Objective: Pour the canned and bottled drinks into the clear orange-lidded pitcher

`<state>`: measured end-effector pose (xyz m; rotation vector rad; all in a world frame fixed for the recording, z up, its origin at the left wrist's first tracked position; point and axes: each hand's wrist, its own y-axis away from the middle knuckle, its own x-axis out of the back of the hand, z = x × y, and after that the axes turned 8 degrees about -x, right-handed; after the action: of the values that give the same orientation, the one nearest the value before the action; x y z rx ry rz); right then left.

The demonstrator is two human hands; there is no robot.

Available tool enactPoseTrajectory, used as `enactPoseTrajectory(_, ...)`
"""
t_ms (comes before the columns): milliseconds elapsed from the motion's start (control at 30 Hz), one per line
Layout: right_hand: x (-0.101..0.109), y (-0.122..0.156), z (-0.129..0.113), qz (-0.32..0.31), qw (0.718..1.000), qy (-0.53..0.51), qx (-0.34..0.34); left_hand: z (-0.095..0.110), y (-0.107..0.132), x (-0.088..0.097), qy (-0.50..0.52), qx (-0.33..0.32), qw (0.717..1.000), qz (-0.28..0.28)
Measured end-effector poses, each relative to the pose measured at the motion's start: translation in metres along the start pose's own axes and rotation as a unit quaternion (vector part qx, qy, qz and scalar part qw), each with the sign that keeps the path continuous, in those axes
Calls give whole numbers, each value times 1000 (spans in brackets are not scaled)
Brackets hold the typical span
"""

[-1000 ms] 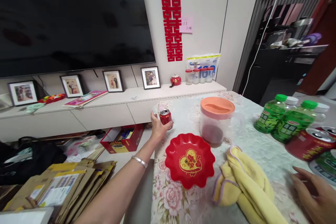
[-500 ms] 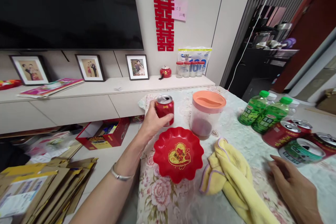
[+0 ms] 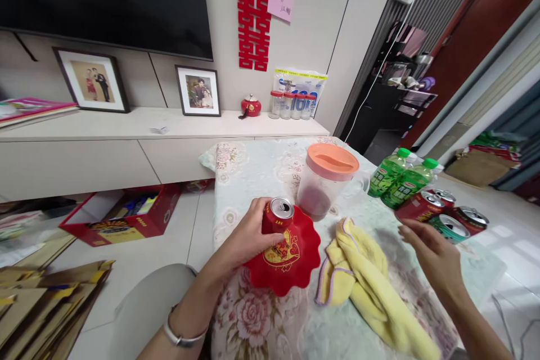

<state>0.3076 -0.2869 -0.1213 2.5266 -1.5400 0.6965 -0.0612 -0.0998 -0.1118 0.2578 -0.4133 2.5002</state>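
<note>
My left hand [image 3: 251, 239] is wrapped round a red drink can [image 3: 280, 215] with an opened top. It holds the can upright over the left part of a red scalloped plate [image 3: 307, 247]; whether the can's base touches the plate is hidden. Beyond the plate stands a clear plastic pitcher [image 3: 314, 197] with an orange lid and something dark inside. A yellow cloth [image 3: 367, 287] lies bunched to the plate's right. My right hand [image 3: 436, 256] hovers right of the cloth, fingers loosely bent and apart, with nothing visible in it. Nearest to it is a green can [image 3: 449, 228].
Red cans [image 3: 419, 205] and green-capped bottles [image 3: 388, 174] stand at the table's right side. A floral cloth [image 3: 253, 315] covers the table. Behind it runs a white cabinet [image 3: 169, 138] with photo frames and jars. A red box [image 3: 126, 219] and flattened cardboard [image 3: 54, 304] lie on the floor.
My left hand has brought the red can from behind the plate nearer, over it. My right hand has lifted from the table beside the cans. The view has shifted right.
</note>
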Motion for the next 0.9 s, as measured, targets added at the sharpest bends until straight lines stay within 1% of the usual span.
enactPoseTrajectory(67,-15,-5,-22,-50,997,-54,14,0,4,-3,22,9,1000,-1)
enactPoseTrajectory(200,-50,-8,-59,-157,977,-144,8,4,9,-7,59,12,998,-1)
enactPoseTrajectory(300,-72,-7,-75,-194,964,-184,-3,4,7,-6,68,8,998,-4)
enactPoseTrajectory(367,-84,-5,-81,-198,957,-211,-7,3,4,-5,60,11,998,-12)
enactPoseTrajectory(467,-98,-3,-87,-190,947,-258,-4,0,1,-3,41,17,999,-20)
enactPoseTrajectory(567,-108,-1,-95,-173,937,-302,5,-2,0,-1,57,40,997,-19)
enactPoseTrajectory(667,-114,2,-105,-165,926,-338,12,-3,-1,1,82,47,995,-11)
enactPoseTrajectory(767,-117,3,-114,-165,918,-359,16,-3,-2,2,96,27,995,-18)
enactPoseTrajectory(833,-117,2,-118,-159,917,-365,20,-3,-2,3,89,12,996,-17)
enactPoseTrajectory(900,-116,0,-121,-149,918,-366,25,-2,-2,3,57,7,998,-7)
